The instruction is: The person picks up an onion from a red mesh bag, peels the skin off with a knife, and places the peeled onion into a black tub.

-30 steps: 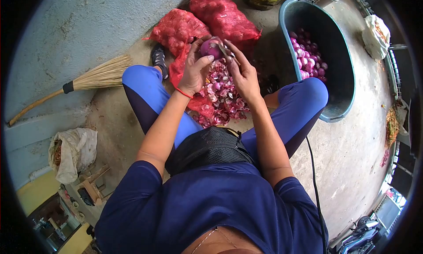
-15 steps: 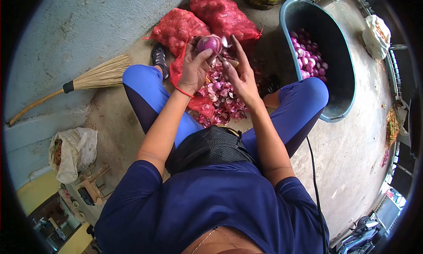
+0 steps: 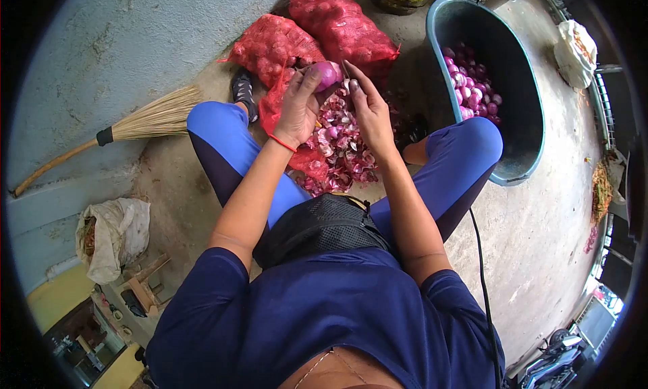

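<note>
Left hand [image 3: 297, 114] cups onion [image 3: 327, 76], apparently steadying it. Right hand [image 3: 372, 118] seems to pinch small knife [image 3: 345, 70] close by. Both above skins [image 3: 342, 143], likely so scraps drop there. Tub [image 3: 518, 102] near right knee, presumably for reach. Mesh sacks [image 3: 343, 26] beyond.

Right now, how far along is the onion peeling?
Done: shiny, apparently peeled onions heaped in the blue tub; loose skins piled on the floor.
In hand: one purple onion in the left hand, right hand beside it.
Remaining: two bulging red mesh sacks. Exact share: can't tell.
</note>
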Demonstrator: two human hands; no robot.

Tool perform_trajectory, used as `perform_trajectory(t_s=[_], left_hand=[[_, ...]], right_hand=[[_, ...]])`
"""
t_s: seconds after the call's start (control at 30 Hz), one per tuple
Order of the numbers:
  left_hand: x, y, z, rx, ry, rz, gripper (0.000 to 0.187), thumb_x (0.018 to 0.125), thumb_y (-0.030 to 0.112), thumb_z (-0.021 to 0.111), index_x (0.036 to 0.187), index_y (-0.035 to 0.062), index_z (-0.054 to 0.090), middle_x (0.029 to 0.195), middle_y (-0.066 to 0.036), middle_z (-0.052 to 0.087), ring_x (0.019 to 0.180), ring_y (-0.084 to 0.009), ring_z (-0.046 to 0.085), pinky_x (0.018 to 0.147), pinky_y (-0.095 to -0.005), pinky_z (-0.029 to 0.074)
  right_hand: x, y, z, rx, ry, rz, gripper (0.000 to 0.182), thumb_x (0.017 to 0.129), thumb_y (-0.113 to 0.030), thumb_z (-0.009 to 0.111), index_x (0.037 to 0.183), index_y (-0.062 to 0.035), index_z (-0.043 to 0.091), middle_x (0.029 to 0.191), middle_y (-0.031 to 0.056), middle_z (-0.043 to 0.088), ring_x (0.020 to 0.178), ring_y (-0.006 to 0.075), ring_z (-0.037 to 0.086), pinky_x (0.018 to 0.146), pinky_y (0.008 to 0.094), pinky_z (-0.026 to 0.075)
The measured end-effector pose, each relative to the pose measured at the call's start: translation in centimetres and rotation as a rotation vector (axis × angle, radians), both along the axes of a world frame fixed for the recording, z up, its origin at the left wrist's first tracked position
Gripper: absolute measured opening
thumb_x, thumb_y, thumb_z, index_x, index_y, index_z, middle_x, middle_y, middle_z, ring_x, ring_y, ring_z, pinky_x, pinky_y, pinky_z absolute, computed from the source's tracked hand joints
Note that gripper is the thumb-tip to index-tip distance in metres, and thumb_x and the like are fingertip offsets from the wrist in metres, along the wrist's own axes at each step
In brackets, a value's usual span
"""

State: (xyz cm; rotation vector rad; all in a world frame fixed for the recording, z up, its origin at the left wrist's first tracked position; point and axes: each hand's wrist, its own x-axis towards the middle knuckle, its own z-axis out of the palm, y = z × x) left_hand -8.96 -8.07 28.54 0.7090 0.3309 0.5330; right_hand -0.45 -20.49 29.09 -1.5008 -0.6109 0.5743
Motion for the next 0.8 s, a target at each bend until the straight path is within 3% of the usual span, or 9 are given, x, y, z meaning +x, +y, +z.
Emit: perform_trajectory(t_s=[0.2, 0.27, 0.33, 0.43, 0.53, 0.67, 0.73, 0.77, 0.8], left_hand=[[-0.3, 0.5, 0.0, -0.07, 0.133, -0.054, 0.043, 0.095, 0.044, 0.061, 0.116, 0.0068, 0.061, 0.105, -0.005, 0.066, 0.09, -0.0135, 0.064, 0.081, -0.0287, 0.054], [-0.2, 0.3, -0.1, -0.151, 0.142, -0.063, 0.044, 0.094, 0.047, 0.061, 0.114, 0.0084, 0.062, 0.101, -0.004, 0.066, 0.086, -0.0126, 0.063, 0.079, -0.0277, 0.054], [-0.3, 0.2, 0.2, -0.173, 0.163, -0.077, 0.045, 0.094, 0.05, 0.061, 0.114, 0.0098, 0.062, 0.097, -0.003, 0.065, 0.084, -0.0118, 0.063, 0.078, -0.0266, 0.053], [-0.6, -0.1, 1.0, -0.125, 0.227, -0.087, 0.046, 0.093, 0.054, 0.061, 0.113, 0.012, 0.062, 0.093, -0.001, 0.066, 0.081, -0.0106, 0.063, 0.076, -0.0253, 0.053], [-0.3, -0.2, 1.3, -0.165, 0.168, -0.051, 0.044, 0.094, 0.048, 0.061, 0.122, 0.015, 0.059, 0.104, -0.001, 0.067, 0.089, -0.0123, 0.066, 0.079, -0.0257, 0.055], [-0.5, 0.1, 1.0, -0.155, 0.162, -0.117, 0.044, 0.094, 0.049, 0.06, 0.122, 0.0141, 0.059, 0.103, 0.0, 0.067, 0.091, -0.0111, 0.065, 0.08, -0.0261, 0.053], [-0.5, 0.0, 0.7, -0.106, 0.182, -0.102, 0.045, 0.095, 0.049, 0.059, 0.116, 0.0095, 0.063, 0.101, 0.0, 0.068, 0.089, -0.0098, 0.063, 0.083, -0.0252, 0.05], [-0.5, -0.3, 0.7, -0.05, 0.163, -0.126, 0.046, 0.096, 0.047, 0.058, 0.121, 0.0079, 0.061, 0.105, 0.0, 0.066, 0.093, -0.0095, 0.062, 0.085, -0.0259, 0.048], [-0.4, -0.3, 0.4, -0.035, 0.163, -0.098, 0.046, 0.097, 0.046, 0.058, 0.122, 0.0076, 0.06, 0.106, 0.0, 0.065, 0.094, -0.0097, 0.062, 0.085, -0.0262, 0.048]], right_hand=[[-1.4, -0.2, 2.0, 0.273, 0.11, 0.029, 0.046, 0.102, -0.013, 0.049, 0.148, -0.0136, 0.045, 0.091, -0.0051, 0.058, 0.073, 0.0035, 0.045, 0.069, 0.02, 0.042], [-1.4, -0.6, 1.1, 0.147, -0.066, 0.176, 0.047, 0.102, -0.012, 0.048, 0.148, -0.0131, 0.043, 0.101, 0.0008, 0.061, 0.083, 0.0042, 0.049, 0.078, 0.0202, 0.043], [-1.7, -0.5, 1.4, 0.091, 0.076, 0.149, 0.044, 0.102, -0.015, 0.047, 0.146, -0.0118, 0.046, 0.11, 0.0042, 0.064, 0.091, 0.0051, 0.052, 0.084, 0.0213, 0.044], [-1.0, -0.3, 1.0, 0.043, 0.049, 0.137, 0.042, 0.103, -0.018, 0.046, 0.145, -0.0117, 0.048, 0.107, 0.0031, 0.064, 0.087, 0.0051, 0.052, 0.08, 0.0215, 0.045], [-0.6, 0.3, 0.1, 0.105, 0.051, 0.088, 0.042, 0.104, -0.02, 0.045, 0.145, -0.0124, 0.047, 0.098, 0.0015, 0.061, 0.079, 0.0047, 0.048, 0.075, 0.0209, 0.044], [-1.3, -0.4, 1.8, 0.1, 0.106, 0.075, 0.044, 0.104, -0.021, 0.046, 0.147, -0.0135, 0.045, 0.089, 0.0008, 0.058, 0.072, 0.0057, 0.044, 0.071, 0.0219, 0.043], [-1.2, -0.1, 0.3, 0.096, 0.002, 0.123, 0.046, 0.103, -0.021, 0.047, 0.148, -0.0139, 0.043, 0.089, 0.0018, 0.058, 0.072, 0.0061, 0.045, 0.071, 0.022, 0.044], [-1.1, 0.0, -0.2, 0.095, -0.05, 0.145, 0.047, 0.103, -0.021, 0.047, 0.149, -0.0141, 0.042, 0.089, 0.0023, 0.058, 0.072, 0.0063, 0.046, 0.071, 0.0221, 0.044], [-1.1, 0.0, 0.0, 0.067, -0.04, 0.151, 0.048, 0.103, -0.02, 0.046, 0.15, -0.0123, 0.039, 0.104, 0.0026, 0.057, 0.082, 0.0058, 0.048, 0.077, 0.0214, 0.043]])
